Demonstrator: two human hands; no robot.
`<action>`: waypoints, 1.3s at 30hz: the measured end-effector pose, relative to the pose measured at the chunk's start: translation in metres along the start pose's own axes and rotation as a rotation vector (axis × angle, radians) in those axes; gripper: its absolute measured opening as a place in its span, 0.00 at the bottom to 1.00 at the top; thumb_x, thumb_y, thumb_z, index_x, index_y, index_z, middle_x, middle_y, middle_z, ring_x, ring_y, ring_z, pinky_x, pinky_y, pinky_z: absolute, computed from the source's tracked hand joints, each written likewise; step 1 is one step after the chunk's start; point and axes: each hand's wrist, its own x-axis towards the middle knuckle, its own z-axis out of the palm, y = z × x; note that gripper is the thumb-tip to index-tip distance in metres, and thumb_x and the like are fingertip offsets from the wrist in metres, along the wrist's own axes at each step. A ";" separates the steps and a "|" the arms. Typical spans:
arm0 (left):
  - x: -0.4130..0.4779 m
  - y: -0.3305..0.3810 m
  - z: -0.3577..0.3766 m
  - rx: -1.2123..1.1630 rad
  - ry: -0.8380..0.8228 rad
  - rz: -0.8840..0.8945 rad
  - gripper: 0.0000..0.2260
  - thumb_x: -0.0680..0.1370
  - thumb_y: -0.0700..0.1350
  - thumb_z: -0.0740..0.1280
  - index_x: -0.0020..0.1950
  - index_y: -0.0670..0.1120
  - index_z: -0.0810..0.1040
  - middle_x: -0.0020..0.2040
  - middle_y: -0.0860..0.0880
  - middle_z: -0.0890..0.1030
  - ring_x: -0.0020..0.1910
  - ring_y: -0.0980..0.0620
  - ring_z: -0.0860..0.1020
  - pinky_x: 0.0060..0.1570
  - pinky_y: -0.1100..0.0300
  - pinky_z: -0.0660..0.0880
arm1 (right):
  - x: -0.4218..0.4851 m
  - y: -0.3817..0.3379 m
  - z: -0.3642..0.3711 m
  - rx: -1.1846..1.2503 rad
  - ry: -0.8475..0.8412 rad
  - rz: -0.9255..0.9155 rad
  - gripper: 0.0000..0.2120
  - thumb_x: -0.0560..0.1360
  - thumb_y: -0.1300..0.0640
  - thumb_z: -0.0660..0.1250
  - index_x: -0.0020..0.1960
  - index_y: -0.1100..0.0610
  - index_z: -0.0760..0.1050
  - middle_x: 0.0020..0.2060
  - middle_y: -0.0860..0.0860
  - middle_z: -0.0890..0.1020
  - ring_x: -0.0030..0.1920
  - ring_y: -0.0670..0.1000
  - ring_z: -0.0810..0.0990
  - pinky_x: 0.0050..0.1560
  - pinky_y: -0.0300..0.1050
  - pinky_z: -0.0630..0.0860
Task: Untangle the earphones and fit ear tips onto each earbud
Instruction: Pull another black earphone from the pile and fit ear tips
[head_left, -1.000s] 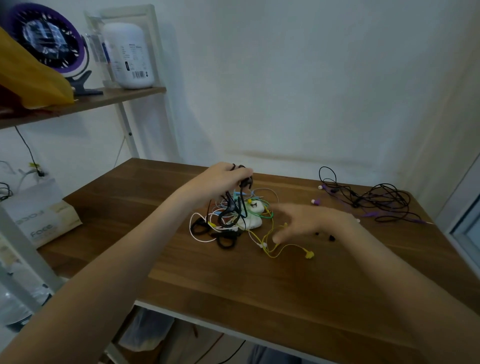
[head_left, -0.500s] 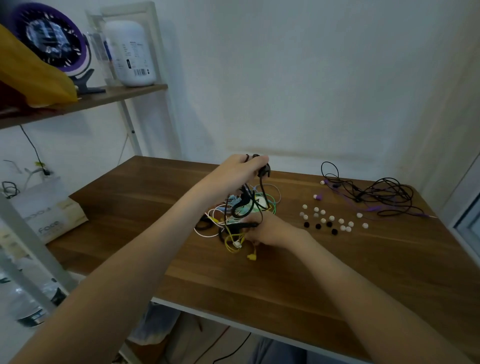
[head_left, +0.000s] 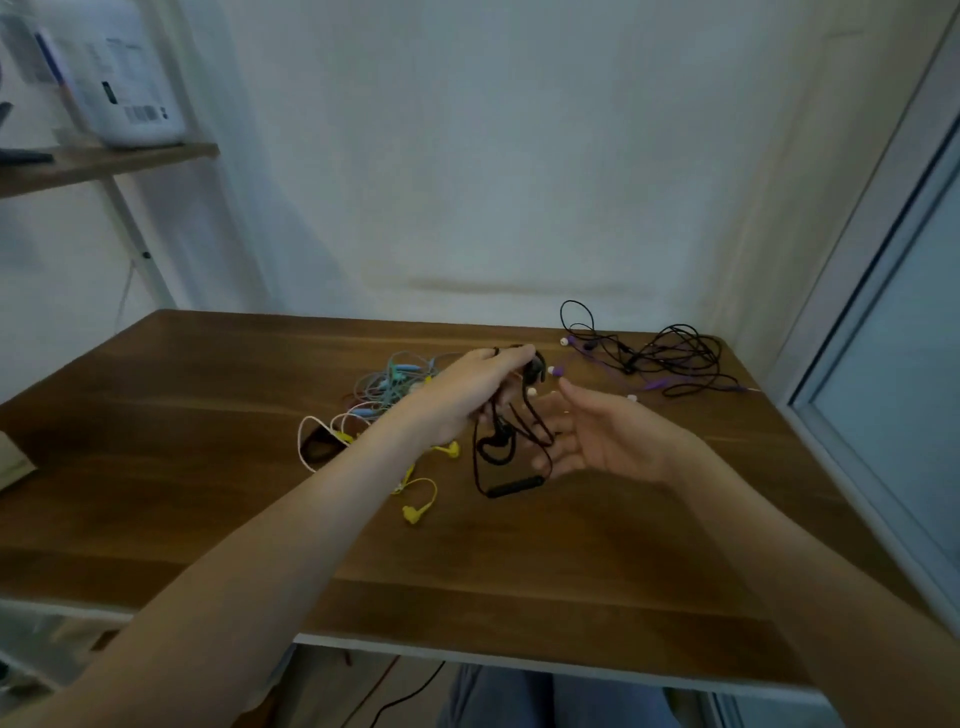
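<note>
My left hand (head_left: 475, 389) grips a pair of black earphones (head_left: 506, 452) by one earbud, and their cable with an inline remote dangles down to the wooden table (head_left: 208, 493). Just right of the hanging cable, my right hand (head_left: 597, 436) is held open, palm towards it, fingers straight. A tangle of teal, pink, white and yellow earphones (head_left: 384, 415) lies on the table behind my left forearm. A few small white ear tips (head_left: 632, 398) show near my right hand; others are hidden by it.
A separate heap of black and purple earphones (head_left: 654, 358) lies at the table's back right. A shelf (head_left: 104, 161) with a white appliance stands at the left. A window frame (head_left: 883, 322) borders the table's right side.
The black earphones have come out of the coloured tangle and now hang free from my left hand, carried to the right. My right hand has let go of the pile and opened beside the cable.
</note>
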 end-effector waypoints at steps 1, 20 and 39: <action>0.001 -0.003 0.002 0.031 -0.059 -0.020 0.14 0.81 0.54 0.60 0.45 0.45 0.74 0.30 0.51 0.70 0.26 0.54 0.65 0.28 0.61 0.61 | -0.005 0.003 -0.003 -0.024 -0.004 -0.005 0.24 0.77 0.44 0.60 0.67 0.59 0.71 0.52 0.57 0.81 0.50 0.56 0.81 0.49 0.48 0.78; 0.004 -0.024 -0.004 0.200 -0.334 -0.079 0.11 0.81 0.49 0.62 0.57 0.44 0.76 0.49 0.47 0.81 0.47 0.53 0.79 0.53 0.58 0.76 | -0.007 0.027 0.003 -0.302 0.329 -0.199 0.05 0.75 0.57 0.69 0.44 0.59 0.75 0.50 0.61 0.82 0.54 0.61 0.80 0.63 0.60 0.72; -0.008 0.000 -0.008 1.077 0.018 0.268 0.17 0.78 0.55 0.65 0.35 0.46 0.71 0.34 0.50 0.73 0.34 0.51 0.72 0.37 0.56 0.69 | -0.010 0.022 -0.002 -0.160 0.095 -0.053 0.06 0.75 0.69 0.65 0.49 0.60 0.73 0.40 0.53 0.80 0.40 0.49 0.80 0.42 0.38 0.77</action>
